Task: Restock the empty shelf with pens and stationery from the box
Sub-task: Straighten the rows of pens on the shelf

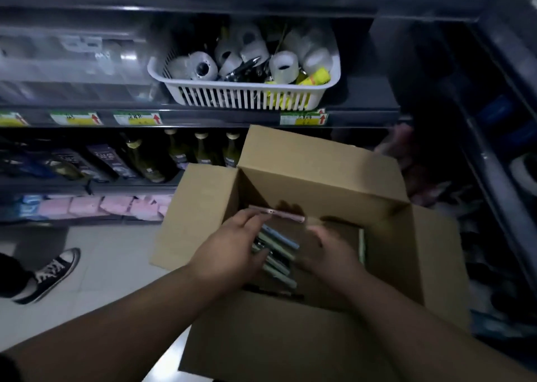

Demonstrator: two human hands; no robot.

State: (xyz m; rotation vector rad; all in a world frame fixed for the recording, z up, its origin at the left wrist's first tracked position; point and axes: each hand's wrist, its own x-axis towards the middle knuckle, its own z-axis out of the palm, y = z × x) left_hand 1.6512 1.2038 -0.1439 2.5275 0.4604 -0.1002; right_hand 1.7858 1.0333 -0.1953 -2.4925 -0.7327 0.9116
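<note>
Two hands reach down into an open cardboard box [319,172], whose four flaps stand out and up. The left hand [229,248] is over the box's left half, its fingertips closed on a pink pen [279,213] that lies crosswise near the far wall. Its thumb rests over a loose bundle of pens [279,243], blue and green, fanned out on the box's bottom. The right hand [331,256] is over the box's right half, just beside that bundle. It is blurred, so whether it has hold of anything cannot be told, though its fingers look stretched toward the pens. One green pen [361,245] stands along the box's right wall, just beside this hand.

Beyond the box and above its far flap runs a dark shelf [369,99]. On it, up and left of the box, sits a white slatted basket [241,97] heaped with tape rolls [283,66], some dark pens and yellow packets. The stretch of shelf to the right of the basket, straight above the box's right side, is bare. Price tags [136,118] line the shelf's front edge. Behind the box's left flap stand bottles [200,149] on a lower shelf, with pink packs [84,206] one shelf below. Well left of the box a black-and-white shoe [55,271] rests on the tiled floor [116,253].
</note>
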